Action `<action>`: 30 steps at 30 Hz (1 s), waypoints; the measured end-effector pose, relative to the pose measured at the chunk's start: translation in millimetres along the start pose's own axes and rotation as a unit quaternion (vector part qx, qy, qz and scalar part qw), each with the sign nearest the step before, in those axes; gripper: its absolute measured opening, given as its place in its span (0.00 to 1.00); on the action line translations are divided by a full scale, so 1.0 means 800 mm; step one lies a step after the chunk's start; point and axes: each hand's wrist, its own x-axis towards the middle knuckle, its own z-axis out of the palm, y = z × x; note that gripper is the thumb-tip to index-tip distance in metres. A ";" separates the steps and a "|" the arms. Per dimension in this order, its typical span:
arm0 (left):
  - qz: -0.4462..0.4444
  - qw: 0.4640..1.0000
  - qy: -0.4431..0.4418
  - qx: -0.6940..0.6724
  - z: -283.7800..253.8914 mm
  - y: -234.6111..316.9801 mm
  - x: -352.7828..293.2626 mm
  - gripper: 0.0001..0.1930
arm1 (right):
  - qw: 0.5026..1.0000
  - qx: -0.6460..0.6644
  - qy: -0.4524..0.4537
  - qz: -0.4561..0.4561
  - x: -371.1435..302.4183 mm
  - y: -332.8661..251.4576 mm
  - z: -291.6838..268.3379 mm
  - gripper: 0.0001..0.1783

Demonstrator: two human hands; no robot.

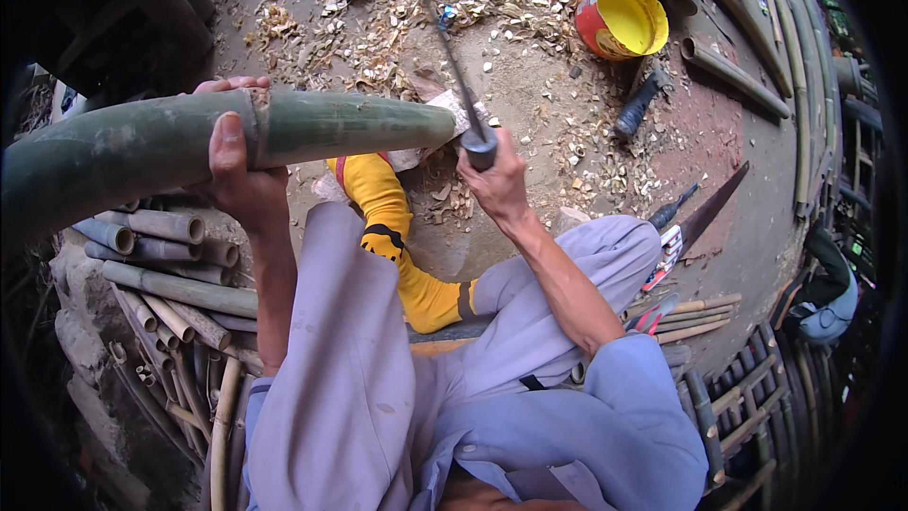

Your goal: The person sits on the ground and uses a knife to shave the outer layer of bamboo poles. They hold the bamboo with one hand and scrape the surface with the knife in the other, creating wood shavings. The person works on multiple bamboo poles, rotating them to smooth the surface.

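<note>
A thick green bamboo pole point(350, 123) comes in from the left edge and lies level across the upper middle. My left hand point(238, 156) grips it at a node, thumb on the near side, fingers going over the far side. Just right of the pole's cut end, my right hand point(497, 175) is closed round the grey, round handle of a knife point(480, 147). Its long dark blade points away from me and is seen nearly edge-on. Under the pole's end a pale, rough-looking thing point(462, 112) shows in part; I cannot tell its kind.
A red and yellow bucket point(624, 17) stands at the far right. Wood chips point(501, 9) litter the ground. A handsaw point(705, 218), a dark-handled tool point(640, 106) and red-handled pliers or shears point(654, 315) lie to the right. Cut bamboo point(180, 293) is piled at left.
</note>
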 end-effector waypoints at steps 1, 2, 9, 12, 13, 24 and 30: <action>0.000 1.000 -0.013 -0.005 0.002 -0.006 0.000 0.26 | 0.996 -0.052 -0.039 0.066 0.003 0.035 0.001 0.15; 0.008 1.000 -0.020 -0.002 0.001 -0.005 0.003 0.26 | 0.984 -0.098 -0.085 0.124 0.013 0.042 0.001 0.16; -0.070 0.998 0.000 0.006 -0.015 -0.003 -0.003 0.24 | 1.000 0.014 0.027 0.008 0.006 -0.059 -0.035 0.18; -0.083 0.996 -0.007 0.002 -0.010 -0.002 0.001 0.25 | 0.994 0.050 0.063 -0.076 0.005 -0.007 -0.008 0.17; -0.069 0.997 -0.016 0.008 -0.006 -0.003 -0.001 0.26 | 0.996 -0.070 -0.057 0.015 0.005 0.025 -0.002 0.16; 0.009 0.994 -0.090 -0.059 -0.031 -0.014 0.011 0.30 | 1.000 0.009 -0.012 0.012 0.005 -0.012 -0.015 0.18; 0.011 0.991 -0.123 -0.047 -0.028 -0.007 0.008 0.32 | 0.983 -0.074 -0.154 0.070 0.013 0.014 -0.023 0.20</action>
